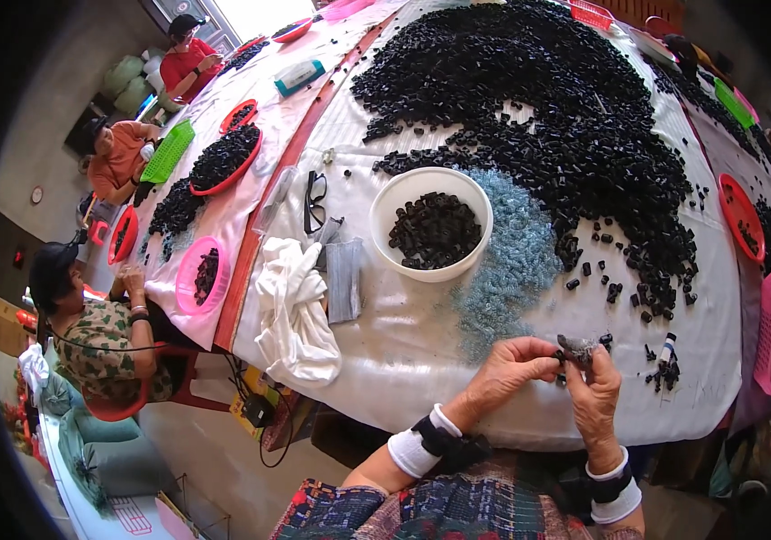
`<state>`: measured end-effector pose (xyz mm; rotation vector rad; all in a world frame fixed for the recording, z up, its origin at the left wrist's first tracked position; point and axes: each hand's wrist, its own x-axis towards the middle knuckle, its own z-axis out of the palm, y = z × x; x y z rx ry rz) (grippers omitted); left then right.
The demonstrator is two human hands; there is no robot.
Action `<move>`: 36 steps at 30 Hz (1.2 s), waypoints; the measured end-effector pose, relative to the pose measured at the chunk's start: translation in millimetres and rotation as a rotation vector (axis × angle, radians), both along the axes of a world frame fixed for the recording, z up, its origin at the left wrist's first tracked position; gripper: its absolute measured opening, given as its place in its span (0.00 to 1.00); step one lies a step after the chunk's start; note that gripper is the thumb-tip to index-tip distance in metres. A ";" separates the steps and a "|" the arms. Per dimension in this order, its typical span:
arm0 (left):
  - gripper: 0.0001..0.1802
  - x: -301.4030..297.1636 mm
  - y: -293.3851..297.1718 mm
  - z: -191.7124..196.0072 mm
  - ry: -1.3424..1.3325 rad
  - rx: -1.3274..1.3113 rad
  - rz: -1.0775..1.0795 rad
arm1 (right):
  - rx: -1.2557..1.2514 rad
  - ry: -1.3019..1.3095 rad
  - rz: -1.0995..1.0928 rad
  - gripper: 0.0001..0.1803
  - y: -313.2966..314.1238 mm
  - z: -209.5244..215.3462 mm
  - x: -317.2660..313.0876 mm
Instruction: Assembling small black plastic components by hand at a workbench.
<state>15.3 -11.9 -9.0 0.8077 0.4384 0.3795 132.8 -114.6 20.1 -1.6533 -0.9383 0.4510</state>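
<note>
In front of me at the near edge of the table, my left hand [513, 371] is closed in a pinch, with a small black part [560, 355] at its fingertips. Beside it, my right hand [596, 391] grips a dark grey, mottled lump [577, 346] between thumb and fingers; its exact kind is unclear. The two hands almost touch. Just beyond them spreads a heap of clear bluish small pieces [511, 261]. A white bowl [384, 236] of black parts stands at the heap's left side. Farther off lies a big pile of small black cylindrical parts [529, 99].
A white cloth [294, 315], a grey folded cloth [344, 281] and black-rimmed glasses [314, 202] lie left of the bowl. Loose black parts and a small tube [668, 348] are right of my hands. Co-workers sit along the left with red trays [251, 160] and a pink basket [189, 279].
</note>
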 end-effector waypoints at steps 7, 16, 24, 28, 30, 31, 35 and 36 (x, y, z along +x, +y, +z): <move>0.10 0.9 -1.0 -1.6 0.007 -0.038 0.021 | 0.004 -0.293 -0.022 0.10 2.3 7.7 -2.2; 0.11 -1.0 1.7 8.7 0.049 -0.016 0.016 | 0.113 -0.073 -0.114 0.13 -1.3 -3.5 -4.1; 0.11 -1.3 -2.6 14.9 0.098 0.078 0.017 | 0.142 -0.206 -0.044 0.16 1.0 2.9 3.3; 0.12 -0.4 -3.6 13.0 0.110 0.084 0.026 | 0.148 -0.281 -0.058 0.15 2.4 4.0 1.8; 0.12 -0.9 -3.3 11.0 0.095 0.093 0.018 | 0.147 -0.300 -0.053 0.15 2.6 5.3 2.0; 0.12 -0.7 -3.5 11.5 0.097 0.092 0.018 | 0.145 -0.322 -0.049 0.15 2.5 5.4 2.4; 0.12 0.0 -4.4 12.4 0.122 0.108 0.025 | 0.143 -0.352 -0.028 0.16 1.2 3.9 5.3; 0.11 0.0 -4.3 12.2 0.122 0.118 0.023 | 0.148 -0.364 -0.019 0.16 1.3 3.7 5.7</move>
